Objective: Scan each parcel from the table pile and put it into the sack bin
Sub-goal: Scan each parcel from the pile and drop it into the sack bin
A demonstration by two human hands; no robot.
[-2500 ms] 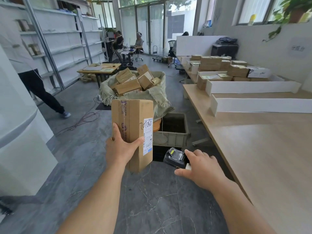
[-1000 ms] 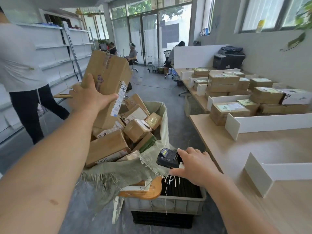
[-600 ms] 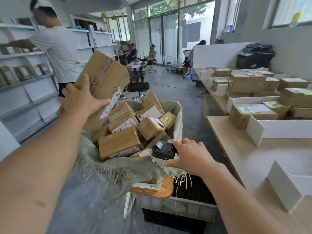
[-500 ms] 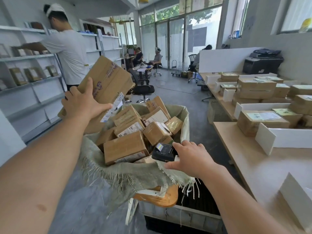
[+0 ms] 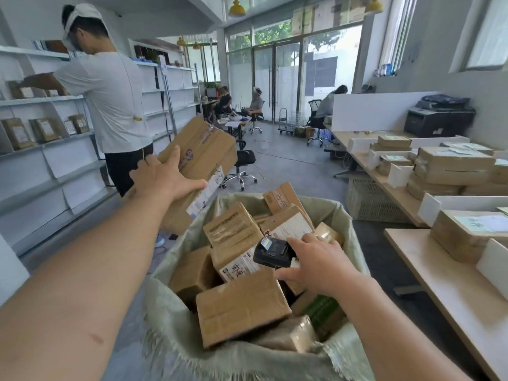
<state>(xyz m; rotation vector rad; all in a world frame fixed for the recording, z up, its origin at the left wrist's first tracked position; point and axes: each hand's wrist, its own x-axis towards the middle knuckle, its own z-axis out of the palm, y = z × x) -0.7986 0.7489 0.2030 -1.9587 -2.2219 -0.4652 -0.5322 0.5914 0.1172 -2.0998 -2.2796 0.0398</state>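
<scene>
The left arm is stretching out bare and nearly straight from the lower left. The left grip (image 5: 165,180) is holding a cardboard parcel (image 5: 204,149) up at a tilt, palm flat against its face, fingers spreading upward and thumb pointing out to the right. The right forearm is angling in from the lower right, lower and nearer, and the right grip (image 5: 316,266), knuckles up, is clasping a black scanner (image 5: 270,253).
</scene>
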